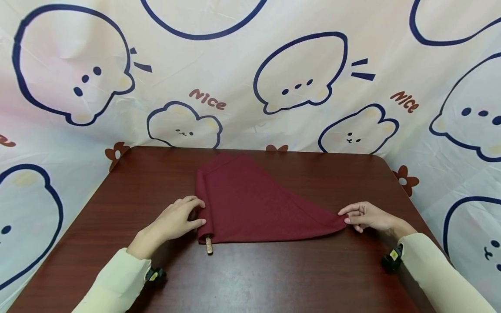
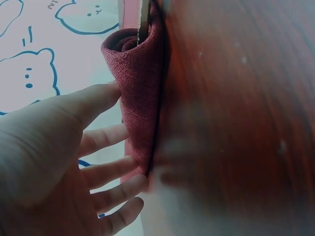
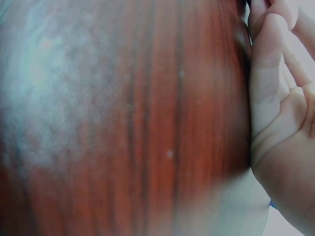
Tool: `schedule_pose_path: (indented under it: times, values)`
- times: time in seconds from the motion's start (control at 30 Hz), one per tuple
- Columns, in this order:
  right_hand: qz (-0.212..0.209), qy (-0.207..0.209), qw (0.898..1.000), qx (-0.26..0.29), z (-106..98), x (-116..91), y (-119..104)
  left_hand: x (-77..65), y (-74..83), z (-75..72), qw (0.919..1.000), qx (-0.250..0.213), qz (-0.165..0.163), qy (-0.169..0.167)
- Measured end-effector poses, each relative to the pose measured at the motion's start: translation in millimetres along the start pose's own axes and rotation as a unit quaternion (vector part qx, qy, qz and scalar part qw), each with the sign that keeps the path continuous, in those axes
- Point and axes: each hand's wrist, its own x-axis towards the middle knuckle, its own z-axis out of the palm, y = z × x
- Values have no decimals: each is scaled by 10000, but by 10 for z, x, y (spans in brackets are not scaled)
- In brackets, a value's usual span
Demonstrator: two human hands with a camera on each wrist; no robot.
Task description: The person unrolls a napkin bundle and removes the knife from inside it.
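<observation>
A dark red cloth (image 1: 250, 204) lies on the table, its left edge wound into a roll (image 2: 140, 88). From the roll's near end pokes a thin, speckled tan stick-like piece (image 1: 209, 245); the rest of it is hidden inside. Along the roll's left side, my left hand (image 1: 176, 219) touches it with thumb and fingertips, the fingers spread and fairly straight in the left wrist view. Over at the right, my right hand (image 1: 368, 217) pinches the cloth's pointed corner between thumb and fingers. The right wrist view shows part of that hand, with the pinched corner hidden.
The brown wooden table (image 1: 297, 278) has a back edge just beyond the cloth. A pale sheet (image 1: 238, 69) printed with cartoon bears hangs behind the table and along both sides. Dark wrist cameras (image 1: 392, 259) sit at both sleeve cuffs.
</observation>
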Motion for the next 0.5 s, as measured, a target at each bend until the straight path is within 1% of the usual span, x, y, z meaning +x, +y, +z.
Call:
schedule_pose_path:
  times: [0.13,0.27,0.5]
  values:
    - [27,51,10000,-43,-2,-8,-3,38,11,-3,9998,183,50,69]
    - [59,39,10000,36,-6,-6,3,92,61,2,9994,330,34,74]
    - [102,1,9999,95,-8,-1,4,197,218,58,9989,429,185,-95]
